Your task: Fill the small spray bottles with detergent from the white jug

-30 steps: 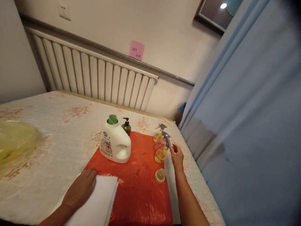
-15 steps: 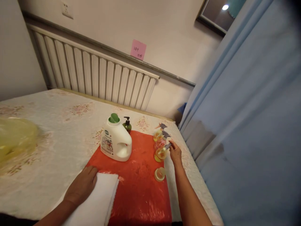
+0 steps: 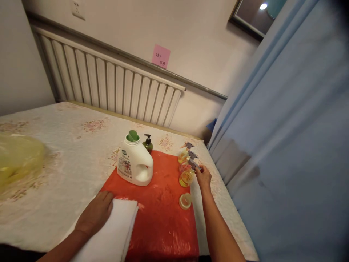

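Yellow spray bottle (image 3: 187,177) sits on red mat (image 3: 163,211), right side; label too small for me to read. My right hand (image 3: 203,177) pinches its grey trigger head (image 3: 194,163), fingertips partly hidden. Left hand (image 3: 95,213) flat, fingers together, pressing white towel (image 3: 117,233), towel cut off at frame bottom.

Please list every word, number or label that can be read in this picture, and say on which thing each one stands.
Pink note on the wall: handwritten figures, perhaps "284" over "35 35", too small to be sure.
Jug label: a round logo and print, too blurred to read.
Pump bottle: no text visible.
Spray bottles at the right hand: no text visible.
Towel under the left hand: none.
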The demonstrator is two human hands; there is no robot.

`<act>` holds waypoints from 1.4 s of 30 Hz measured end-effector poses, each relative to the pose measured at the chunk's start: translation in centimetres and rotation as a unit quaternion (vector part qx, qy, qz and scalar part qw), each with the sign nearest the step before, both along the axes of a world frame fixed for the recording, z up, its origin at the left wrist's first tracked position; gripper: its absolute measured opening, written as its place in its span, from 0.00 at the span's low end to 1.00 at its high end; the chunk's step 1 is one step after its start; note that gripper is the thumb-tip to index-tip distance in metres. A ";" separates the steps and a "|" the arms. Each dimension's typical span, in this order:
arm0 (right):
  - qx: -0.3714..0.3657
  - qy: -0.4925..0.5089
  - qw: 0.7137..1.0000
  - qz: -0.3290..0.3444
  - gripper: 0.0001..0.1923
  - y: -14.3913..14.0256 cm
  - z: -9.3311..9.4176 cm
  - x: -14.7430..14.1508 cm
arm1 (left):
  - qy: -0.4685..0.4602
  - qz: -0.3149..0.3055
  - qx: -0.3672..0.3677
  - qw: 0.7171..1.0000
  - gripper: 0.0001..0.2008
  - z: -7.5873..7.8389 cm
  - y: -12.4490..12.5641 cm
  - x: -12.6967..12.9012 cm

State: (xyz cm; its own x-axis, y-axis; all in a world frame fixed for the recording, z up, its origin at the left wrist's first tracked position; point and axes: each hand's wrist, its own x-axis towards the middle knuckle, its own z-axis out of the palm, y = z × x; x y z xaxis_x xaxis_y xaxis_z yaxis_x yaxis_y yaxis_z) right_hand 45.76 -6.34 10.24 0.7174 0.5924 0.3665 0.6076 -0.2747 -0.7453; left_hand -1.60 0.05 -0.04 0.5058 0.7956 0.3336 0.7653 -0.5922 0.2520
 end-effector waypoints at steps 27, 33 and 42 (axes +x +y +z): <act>-0.045 0.039 0.998 -0.027 0.33 -0.9 -2.2 -0.6 | -0.017 0.005 0.001 1.000 0.11 -0.3 0.1 0.0; -0.092 0.045 0.995 0.006 0.25 -0.3 -4.5 -2.0 | -0.017 0.003 0.004 1.000 0.10 -0.4 0.2 -0.1; -0.114 0.033 0.993 0.015 0.16 -0.3 -3.8 -1.7 | 0.004 0.003 0.012 1.000 0.11 -0.4 0.1 0.0</act>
